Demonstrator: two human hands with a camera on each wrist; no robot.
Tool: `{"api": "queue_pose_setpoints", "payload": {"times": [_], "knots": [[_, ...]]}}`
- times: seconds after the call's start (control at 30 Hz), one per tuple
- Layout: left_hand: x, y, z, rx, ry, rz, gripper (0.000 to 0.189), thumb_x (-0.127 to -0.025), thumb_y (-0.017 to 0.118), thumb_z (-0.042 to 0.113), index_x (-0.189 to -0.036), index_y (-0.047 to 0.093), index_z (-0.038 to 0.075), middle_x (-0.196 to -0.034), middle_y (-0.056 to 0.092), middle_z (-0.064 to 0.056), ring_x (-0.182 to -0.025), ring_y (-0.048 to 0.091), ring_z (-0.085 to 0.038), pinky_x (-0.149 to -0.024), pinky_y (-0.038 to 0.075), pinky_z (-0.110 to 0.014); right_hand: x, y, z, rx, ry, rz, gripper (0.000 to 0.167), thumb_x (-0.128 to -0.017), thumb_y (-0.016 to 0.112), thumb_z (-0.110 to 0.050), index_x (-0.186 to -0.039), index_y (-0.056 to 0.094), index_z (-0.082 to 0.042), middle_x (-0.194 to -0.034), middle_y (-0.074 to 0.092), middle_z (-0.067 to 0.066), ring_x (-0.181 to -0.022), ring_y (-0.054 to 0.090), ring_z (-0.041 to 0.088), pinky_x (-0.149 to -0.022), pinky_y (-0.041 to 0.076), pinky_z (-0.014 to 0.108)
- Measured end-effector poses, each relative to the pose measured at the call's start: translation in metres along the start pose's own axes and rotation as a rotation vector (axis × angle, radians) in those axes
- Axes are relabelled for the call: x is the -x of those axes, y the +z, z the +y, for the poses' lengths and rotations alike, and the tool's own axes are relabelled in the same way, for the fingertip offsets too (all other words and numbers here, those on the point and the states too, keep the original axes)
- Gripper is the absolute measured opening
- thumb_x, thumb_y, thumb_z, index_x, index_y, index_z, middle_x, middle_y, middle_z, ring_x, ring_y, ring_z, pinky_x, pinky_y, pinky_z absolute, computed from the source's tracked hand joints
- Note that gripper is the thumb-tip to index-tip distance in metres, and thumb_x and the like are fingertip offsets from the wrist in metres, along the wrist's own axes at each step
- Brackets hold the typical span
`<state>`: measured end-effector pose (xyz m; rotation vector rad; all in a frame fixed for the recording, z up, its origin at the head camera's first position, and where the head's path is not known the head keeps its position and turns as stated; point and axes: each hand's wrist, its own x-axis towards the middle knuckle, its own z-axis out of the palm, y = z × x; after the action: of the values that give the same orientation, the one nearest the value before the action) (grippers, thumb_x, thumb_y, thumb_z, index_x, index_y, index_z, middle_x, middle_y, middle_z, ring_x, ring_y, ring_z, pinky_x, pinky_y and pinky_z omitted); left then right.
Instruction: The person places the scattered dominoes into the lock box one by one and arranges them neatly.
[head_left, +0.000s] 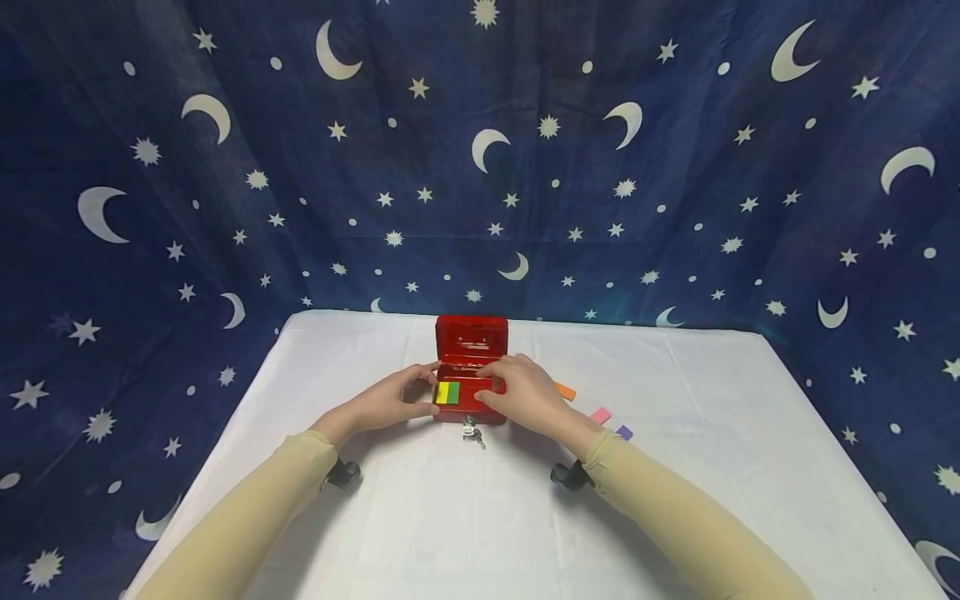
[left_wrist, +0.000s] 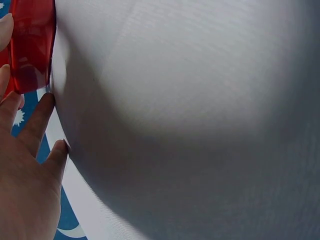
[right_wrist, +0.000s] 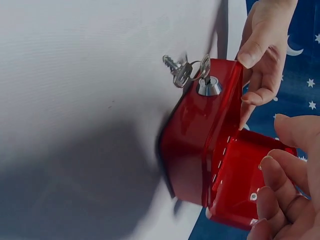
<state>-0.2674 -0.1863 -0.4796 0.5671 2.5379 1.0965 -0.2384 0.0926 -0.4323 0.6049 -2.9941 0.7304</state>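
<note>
A small red metal cash box [head_left: 491, 414] stands on the table with its lid [head_left: 472, 330] raised at the back. Keys [right_wrist: 181, 75] hang from the silver lock [right_wrist: 209, 88] on its front. Inside, at the left, lie a yellow piece [head_left: 442, 392] and a green piece [head_left: 453, 392], side by side. My left hand [head_left: 390, 396] touches the box's left side, thumb by the front corner and fingers spread toward the back. Over the right part of the box is my right hand [head_left: 527, 393], thumb and fingers apart, with nothing visible between them.
Right of the box, partly behind my right forearm, lie an orange piece [head_left: 566, 391], a pink piece [head_left: 600, 415] and a purple piece [head_left: 625, 432]. A white cloth covers the table [head_left: 450, 533]. Behind it hangs a dark blue curtain [head_left: 442, 158] with moons and stars.
</note>
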Motion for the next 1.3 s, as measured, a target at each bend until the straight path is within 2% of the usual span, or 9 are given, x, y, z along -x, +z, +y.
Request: {"api": "queue_pose_setpoints", "payload": {"times": [0.13, 0.63, 1.03, 1.3], "knots": [[0.000, 0.000, 0.001, -0.003, 0.006, -0.002, 0.049, -0.087, 0.082, 0.042, -0.124, 0.055, 0.024, -0.163, 0.035, 0.008, -0.149, 0.034, -0.020, -0.120, 0.024, -0.059, 0.007, -0.004, 0.007, -0.009, -0.003, 0.014, 0.041, -0.086, 0.080, -0.040, -0.123, 0.074, -0.021, -0.080, 0.059, -0.012, -0.086, 0.052, 0.014, -0.069, 0.049, 0.030], [0.001, -0.001, 0.004, -0.008, 0.004, -0.002, 0.049, -0.086, 0.082, 0.044, -0.123, 0.055, 0.026, -0.163, 0.036, 0.009, -0.149, 0.033, -0.020, -0.120, 0.025, -0.060, 0.029, -0.017, 0.041, -0.032, 0.003, 0.100, 0.033, -0.090, 0.078, -0.031, -0.120, 0.076, -0.017, -0.083, 0.060, -0.011, -0.083, 0.053, 0.014, -0.070, 0.048, 0.031], [0.001, 0.001, 0.001, 0.005, 0.017, 0.001, 0.050, -0.086, 0.082, 0.041, -0.124, 0.056, 0.023, -0.163, 0.036, 0.008, -0.150, 0.032, -0.021, -0.119, 0.025, -0.060, 0.040, -0.025, 0.059, -0.079, 0.064, 0.113, 0.034, -0.090, 0.078, -0.032, -0.120, 0.075, -0.017, -0.080, 0.059, -0.010, -0.084, 0.053, 0.016, -0.070, 0.048, 0.032], [0.001, 0.001, 0.000, 0.011, 0.014, 0.004, 0.051, -0.085, 0.083, 0.043, -0.124, 0.056, 0.024, -0.163, 0.036, 0.009, -0.150, 0.032, -0.021, -0.119, 0.026, -0.060, 0.044, -0.029, 0.076, -0.071, 0.061, 0.139, 0.034, -0.091, 0.077, -0.031, -0.120, 0.076, -0.014, -0.081, 0.060, -0.010, -0.081, 0.053, 0.015, -0.069, 0.048, 0.033]]}}
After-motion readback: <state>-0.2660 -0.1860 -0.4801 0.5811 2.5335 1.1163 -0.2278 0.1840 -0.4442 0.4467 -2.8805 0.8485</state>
